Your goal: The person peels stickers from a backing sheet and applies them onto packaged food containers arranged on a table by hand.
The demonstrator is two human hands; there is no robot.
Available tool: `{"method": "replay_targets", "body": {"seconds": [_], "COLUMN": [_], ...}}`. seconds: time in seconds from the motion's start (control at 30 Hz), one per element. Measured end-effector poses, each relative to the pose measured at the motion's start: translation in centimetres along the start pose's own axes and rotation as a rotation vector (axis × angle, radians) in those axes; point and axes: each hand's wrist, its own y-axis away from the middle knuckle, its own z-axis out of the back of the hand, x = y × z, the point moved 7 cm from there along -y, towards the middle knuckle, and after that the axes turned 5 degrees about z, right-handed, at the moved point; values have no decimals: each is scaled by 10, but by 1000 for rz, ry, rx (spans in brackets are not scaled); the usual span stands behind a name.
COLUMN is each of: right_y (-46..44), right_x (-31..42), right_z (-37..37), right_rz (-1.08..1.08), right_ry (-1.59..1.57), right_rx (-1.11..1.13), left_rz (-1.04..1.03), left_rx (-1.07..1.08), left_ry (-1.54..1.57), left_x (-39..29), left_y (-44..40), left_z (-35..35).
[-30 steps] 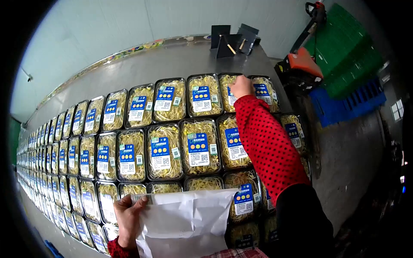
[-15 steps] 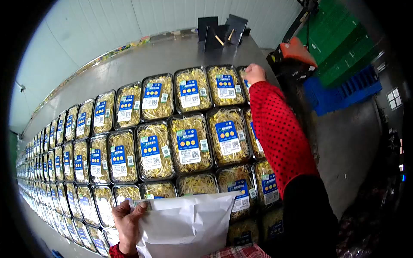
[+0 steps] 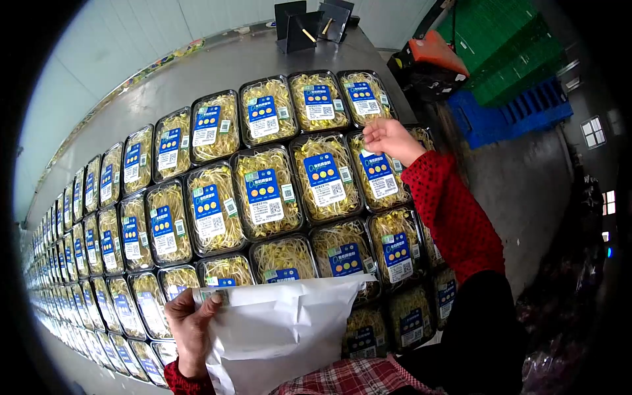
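Rows of black trays packed with sprouts cover the metal table, each with a blue and white label. Over the second row from the back, at the right, my right hand hovers above a sprout tray, thumb and fingers pressed together at a small pale piece near its label; whether the fingers grip it is unclear. Near the lower edge, my left hand pinches the upper left corner of a large white sheet, which hides part of the front trays.
Black stands with wooden-handled tools are at the table's back edge. Right of the table are an orange and black machine, green crates and a blue pallet. A pale wall runs behind.
My right hand has come back from the rearmost row to the second row, uncovering the last tray there. The view has shifted right. My left hand still holds the white sheet.
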Motion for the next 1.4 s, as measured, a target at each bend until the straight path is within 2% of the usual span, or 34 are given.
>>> {"method": "replay_targets", "body": {"seconds": [0.07, 0.13, 0.17, 0.2, 0.23, 0.27, 0.3, 0.33, 0.37, 0.43, 0.5, 0.53, 0.63, 0.7, 0.87, 0.97, 1.0, 1.07, 1.13, 1.2, 1.27, 1.33, 1.4], "right_y": [3, 7, 12, 7, 21, 22, 21, 47, 76, 107, 134, 140, 152, 157, 160, 172, 172, 178, 184, 179, 138, 72, 43], "right_x": [-10, 1, 6, 3, 34, 37, 52, 86, 113, 170, 204, 211, 214, 210, 209, 211, 209, 215, 219, 211, 188, 119, 52], "right_z": [-4, -13, -12, -18, -32, -29, -33, -54, -90, -171, -213, -228, -254, -257, -256, -252, -253, -252, -251, -246, -205, -133, -99], "right_rz": [-22, 77, 58, 183, 349, 475, 267, 258, 324, 547, 872, 944, 917, 824, 835, 1011, 1006, 1161, 1229, 1210, 681, 229, -41], "right_ry": [-17, 250, 529, 802, 973, 920, 562, 453, 259, 87, 135, 168, 196, 82, 37, 345, 354, 446, 491, 415, -66, -248, -303], "right_rx": [3, -95, -173, -171, -249, -311, -134, -47, 43, 309, 351, 363, 411, 428, 450, 284, 279, 162, 118, 121, 152, -154, -322], "left_rz": [-2, 9, -2, 5, 33, 55, 40, 16, 0, -14, -35, -64, -194, -168, -158, -163, -168, -179, -99, -39, 10, 62, 63], "left_rx": [15, 19, 9, -34, -19, -1, 46, 126, 164, 220, 205, 202, 105, 99, 116, 104, 88, 84, 61, 128, 102, 108, 97], "left_ry": [7, 14, 2, -18, -88, -160, -137, -105, -67, -15, -46, -54, -152, -158, -77, -135, -180, -185, -166, -195, -155, -77, -29], "left_x": [2, 4, 4, 5, 0, -5, -9, -12, -14, -21, -25, -26, -32, -24, -15, -16, -16, -10, -8, 3, 7, 10, 20], "left_y": [0, 1, 0, 4, 11, 13, 15, 17, 23, 18, 25, 28, 34, 36, 36, 34, 34, 31, 30, 25, 29, 33, 32], "left_z": [4, 3, 2, 7, 7, 5, -1, -14, -21, -25, -25, -22, -11, -4, -8, -8, -7, -7, -10, -10, -7, -1, 3]}}
